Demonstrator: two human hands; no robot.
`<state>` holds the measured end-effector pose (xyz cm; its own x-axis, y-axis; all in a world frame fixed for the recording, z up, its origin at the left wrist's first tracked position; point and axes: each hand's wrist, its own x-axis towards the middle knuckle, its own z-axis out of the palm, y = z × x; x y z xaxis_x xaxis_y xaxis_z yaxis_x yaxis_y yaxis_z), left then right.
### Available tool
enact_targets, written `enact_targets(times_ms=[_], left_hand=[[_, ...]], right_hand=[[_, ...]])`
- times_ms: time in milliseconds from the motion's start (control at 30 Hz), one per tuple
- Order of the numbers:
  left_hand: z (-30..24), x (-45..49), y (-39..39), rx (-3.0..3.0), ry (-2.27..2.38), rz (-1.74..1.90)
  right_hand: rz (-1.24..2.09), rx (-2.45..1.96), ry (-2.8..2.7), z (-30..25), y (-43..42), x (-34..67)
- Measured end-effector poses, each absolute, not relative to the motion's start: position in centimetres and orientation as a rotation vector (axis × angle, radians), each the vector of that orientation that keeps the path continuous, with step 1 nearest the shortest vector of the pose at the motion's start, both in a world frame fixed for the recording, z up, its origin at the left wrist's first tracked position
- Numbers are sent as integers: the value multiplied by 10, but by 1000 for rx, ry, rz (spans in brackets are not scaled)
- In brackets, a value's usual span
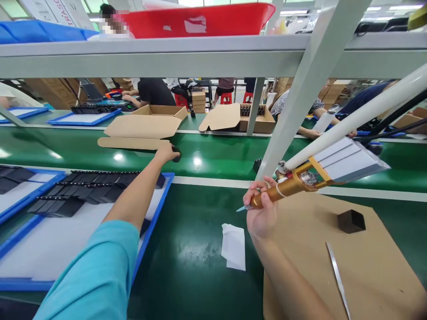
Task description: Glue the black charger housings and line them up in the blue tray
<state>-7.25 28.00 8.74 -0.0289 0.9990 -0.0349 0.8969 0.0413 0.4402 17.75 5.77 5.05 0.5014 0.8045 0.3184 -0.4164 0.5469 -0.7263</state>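
My left hand (166, 154) reaches out over the green conveyor belt, its fingers closed around a small black box (176, 154). The box is partly covered by the fingers. In my right hand (262, 208) is a gold-coloured glue dispenser (278, 191) with a pale blue nozzle tip pointing left. Fingers and thumb wrap its front end, above the green tabletop. Under my left arm stands a blue-rimmed tray (151, 224) with rows of black boxes (96, 184) on white lining. Another black box (351, 221) rests on a cardboard sheet (307, 262), right of my right forearm.
A metal strip (337, 278) lies on the cardboard, and folded white paper (233, 246) on the tabletop. A slanted white post (300, 93) and a shelf (160, 62) with a red bin (200, 22) stand ahead. Open cartons (160, 111) and co-workers are beyond the belt.
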Motion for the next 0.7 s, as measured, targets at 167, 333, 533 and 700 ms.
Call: enact_targets(times_ms=[167,333,533,700], left_hand=[[68,-22,245,2150,1680,135],[38,40,189,2309,1403,-23],[38,59,215,2085,1132,-19],[16,103,257,2102,1270,394]], right_hand=[[786,-613,-696,49,61,182],[785,-590,-689,48,62,184],[785,-589,-683,49,61,182],[832,-592,-686,51,57,177]])
